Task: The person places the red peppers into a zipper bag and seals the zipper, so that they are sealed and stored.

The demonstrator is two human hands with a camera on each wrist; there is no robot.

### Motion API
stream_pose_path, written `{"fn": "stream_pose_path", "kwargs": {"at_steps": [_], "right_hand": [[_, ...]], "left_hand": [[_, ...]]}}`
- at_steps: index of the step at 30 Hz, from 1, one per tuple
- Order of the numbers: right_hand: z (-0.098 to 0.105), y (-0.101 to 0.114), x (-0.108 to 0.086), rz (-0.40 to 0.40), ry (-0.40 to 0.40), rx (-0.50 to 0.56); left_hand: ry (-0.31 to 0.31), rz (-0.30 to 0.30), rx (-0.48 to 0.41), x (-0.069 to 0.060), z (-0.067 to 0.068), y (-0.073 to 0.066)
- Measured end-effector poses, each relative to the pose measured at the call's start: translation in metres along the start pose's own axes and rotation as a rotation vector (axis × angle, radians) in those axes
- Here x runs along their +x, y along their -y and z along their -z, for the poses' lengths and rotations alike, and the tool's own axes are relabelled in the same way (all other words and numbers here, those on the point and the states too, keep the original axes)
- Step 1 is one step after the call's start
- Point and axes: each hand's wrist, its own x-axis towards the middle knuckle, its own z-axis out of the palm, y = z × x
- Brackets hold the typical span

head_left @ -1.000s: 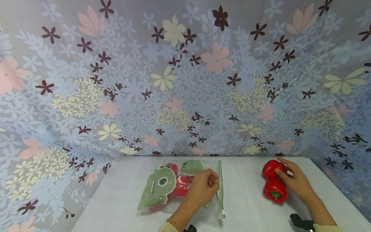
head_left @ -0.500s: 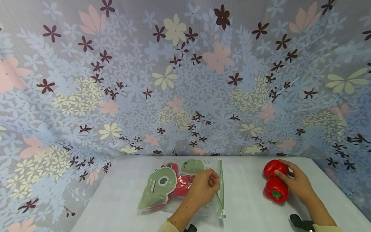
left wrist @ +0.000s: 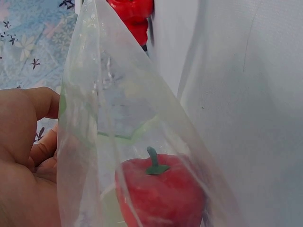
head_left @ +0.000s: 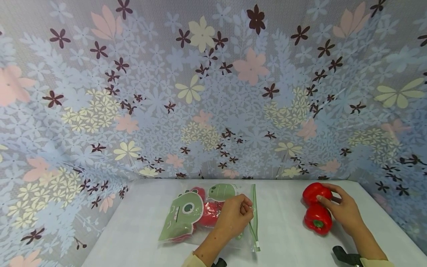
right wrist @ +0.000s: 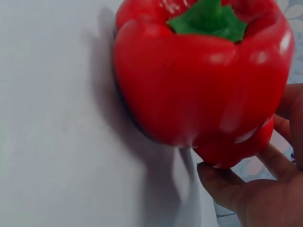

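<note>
A clear zip bag (head_left: pixel 181 213) with green cartoon prints lies on the table, its green zip strip at the right end. My left hand (head_left: pixel 231 217) pinches the bag near that end, lifting the plastic. Through the film a red bell pepper (left wrist: pixel 161 189) with a green stem shows in the left wrist view. To the right, two more red bell peppers sit close together. My right hand (head_left: pixel 345 209) grips the far bell pepper (head_left: pixel 313 193), thumb on the near side. The near bell pepper (head_left: pixel 317 218) rests beside it, green stem facing me, and looms large in the right wrist view.
The white tabletop (head_left: pixel 280 222) stretches between the bag and the loose peppers. Behind it and along both sides hangs a floral curtain (head_left: pixel 213 111). Dark wrist-camera mounts (head_left: pixel 347 256) show by the sleeves.
My right hand has closed further round the far bell pepper, which has shifted very slightly upward in the head view. The left hand and the bag stay in place.
</note>
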Motion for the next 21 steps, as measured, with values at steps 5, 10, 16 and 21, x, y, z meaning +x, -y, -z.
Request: {"fn": "stream_pose_path", "kwargs": {"at_steps": [5, 10, 16, 21], "right_hand": [[0.0, 0.012, -0.003, 0.03, -0.018, 0.028], [0.0, 0.031, -0.008, 0.052, -0.008, 0.059], [-0.006, 0.053, -0.015, 0.064, 0.028, 0.058], [-0.015, 0.066, -0.019, 0.075, 0.038, 0.029]], "left_hand": [[0.004, -0.004, -0.006, 0.0, 0.0, 0.0], [0.0, -0.022, -0.01, 0.0, 0.001, 0.0], [-0.018, -0.028, -0.01, 0.0, 0.002, -0.001], [-0.019, -0.016, -0.006, 0.0, 0.002, -0.003]]}}
